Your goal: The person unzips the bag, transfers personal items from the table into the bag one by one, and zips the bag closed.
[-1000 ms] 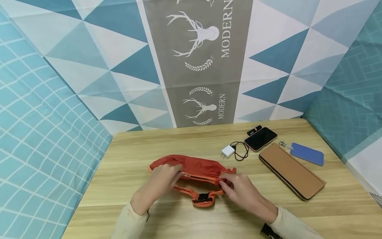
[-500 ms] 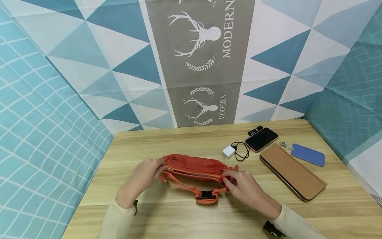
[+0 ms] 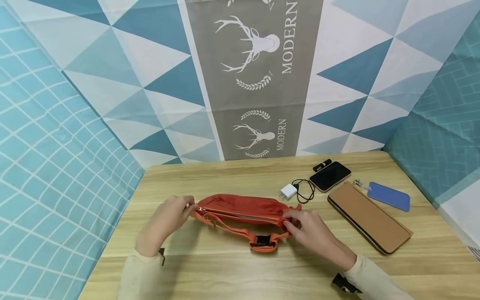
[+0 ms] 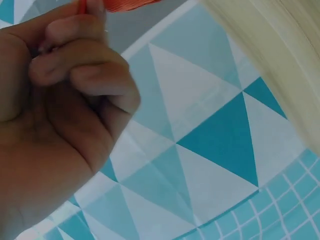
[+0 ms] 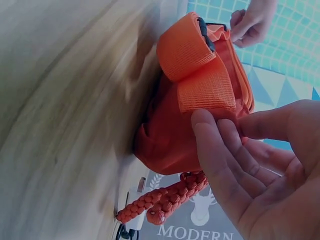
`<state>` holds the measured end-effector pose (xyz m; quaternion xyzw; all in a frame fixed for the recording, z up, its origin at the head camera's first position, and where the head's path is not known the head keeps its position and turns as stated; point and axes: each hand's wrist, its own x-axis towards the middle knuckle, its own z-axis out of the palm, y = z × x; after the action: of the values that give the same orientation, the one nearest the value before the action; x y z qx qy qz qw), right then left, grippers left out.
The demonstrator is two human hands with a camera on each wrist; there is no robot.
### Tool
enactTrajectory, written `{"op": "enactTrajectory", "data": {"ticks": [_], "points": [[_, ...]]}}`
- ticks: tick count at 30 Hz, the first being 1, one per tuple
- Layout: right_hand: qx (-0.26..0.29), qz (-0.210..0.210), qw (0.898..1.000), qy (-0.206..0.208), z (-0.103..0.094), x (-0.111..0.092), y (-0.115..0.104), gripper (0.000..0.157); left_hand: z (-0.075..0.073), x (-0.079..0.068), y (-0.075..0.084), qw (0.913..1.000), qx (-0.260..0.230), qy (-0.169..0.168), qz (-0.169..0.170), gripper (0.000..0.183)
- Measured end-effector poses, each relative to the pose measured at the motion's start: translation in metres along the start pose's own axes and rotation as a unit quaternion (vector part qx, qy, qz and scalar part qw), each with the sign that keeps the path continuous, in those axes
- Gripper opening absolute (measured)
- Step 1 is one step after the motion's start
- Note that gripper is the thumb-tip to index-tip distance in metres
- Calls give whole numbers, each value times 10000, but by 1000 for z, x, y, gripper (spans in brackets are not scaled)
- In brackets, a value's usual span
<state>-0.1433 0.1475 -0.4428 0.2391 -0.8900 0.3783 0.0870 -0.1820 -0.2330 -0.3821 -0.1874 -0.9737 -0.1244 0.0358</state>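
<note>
Far left, your left hand (image 3: 166,221) is pinching the left end of the red bag (image 3: 243,204), right by the zipper (image 3: 241,216). The bag is stretching between your hands over the wooden table (image 3: 210,271), its black buckle (image 3: 263,240) hanging toward you. A white charger (image 3: 288,191) is lying just beyond the right end, which your right hand (image 3: 313,233) is gripping between thumb and fingers. Farther right, a phone (image 3: 330,176), brown wallet (image 3: 369,218) and blue tag (image 3: 389,196) are lying together.

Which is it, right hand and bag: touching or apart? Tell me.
Touching. The right wrist view shows the right hand with its fingertips against the bag's end.
</note>
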Motion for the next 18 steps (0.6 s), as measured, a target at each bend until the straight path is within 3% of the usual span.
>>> {"op": "enactTrajectory", "data": {"ticks": [2, 4, 6, 8, 11, 13, 15, 18], "points": [[-139, -66, 9999, -46, 1, -1, -2, 11, 2, -1, 6, 9996, 271, -104, -74, 23], [-259, -78, 9996, -93, 1, -3, -4, 11, 5, -3, 17, 9979, 641, 76, 69, 17], [-368, -40, 9993, -104, 0, -5, -8, 11, 9, -2, 31, 9949, 723, 487, 501, 10], [-409, 18, 9991, -82, -3, -6, -10, 12, 15, 0, 47, 9875, 695, 855, 1128, 14], [-435, 71, 9990, -24, -6, -6, -10, 12, 26, 4, 66, 9811, 360, 595, 1806, 29], [-365, 31, 9993, -43, -7, -5, -8, 12, 34, 6, 73, 9807, 432, 236, 1890, 23], [-270, -50, 9996, -105, -7, -4, -5, 12, 41, 7, 75, 9838, 463, -15, 1730, 8], [-111, -107, 9997, -211, -7, -2, 0, 13, 48, 9, 72, 9878, 358, 19, 1517, 18]]}}
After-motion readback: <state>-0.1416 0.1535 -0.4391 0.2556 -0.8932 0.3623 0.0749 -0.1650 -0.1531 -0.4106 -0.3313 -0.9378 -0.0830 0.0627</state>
